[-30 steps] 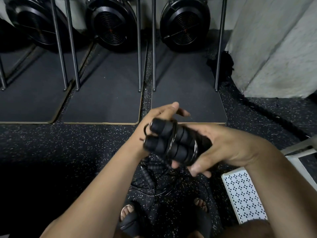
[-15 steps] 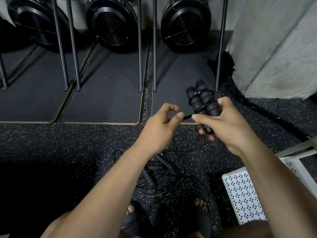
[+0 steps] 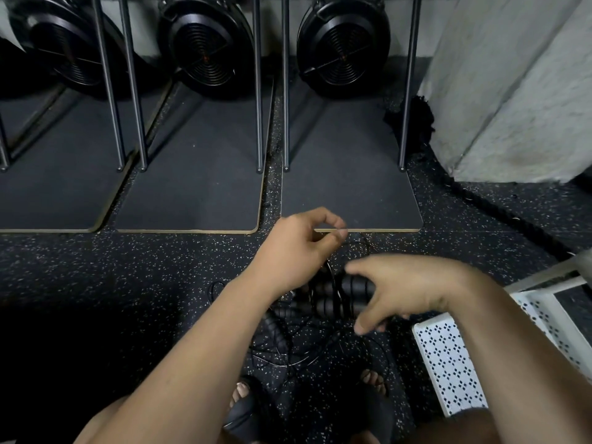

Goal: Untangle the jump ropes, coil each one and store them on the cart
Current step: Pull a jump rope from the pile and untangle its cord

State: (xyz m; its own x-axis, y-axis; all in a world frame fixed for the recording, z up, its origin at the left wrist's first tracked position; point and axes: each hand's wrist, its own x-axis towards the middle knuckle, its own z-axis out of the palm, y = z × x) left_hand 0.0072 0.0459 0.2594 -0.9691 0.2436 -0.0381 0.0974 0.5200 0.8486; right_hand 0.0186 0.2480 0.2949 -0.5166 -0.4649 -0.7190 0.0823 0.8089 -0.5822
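My right hand (image 3: pixel 407 288) grips two black ribbed jump rope handles (image 3: pixel 339 298) held side by side, with thin cable wound round them. My left hand (image 3: pixel 299 246) sits just above and to the left, thumb and forefinger pinching the thin black cable (image 3: pixel 362 243) that loops off the bundle. Below my hands, a tangle of other jump ropes (image 3: pixel 288 341) with black handles lies on the speckled rubber floor. The white perforated cart (image 3: pixel 448 363) stands at the lower right, its shelf partly hidden by my right forearm.
Three black fan machines (image 3: pixel 342 40) on dark mats (image 3: pixel 346 187) with steel uprights line the wall ahead. A grey concrete pillar (image 3: pixel 512 91) rises at the right. A thick black rope (image 3: pixel 499 209) trails along the floor. My sandalled feet (image 3: pixel 243 398) are below the tangle.
My right hand has brought the handle bundle down from an upright hold to a low, sideways one. My left hand keeps pinching the cable, now above the bundle.
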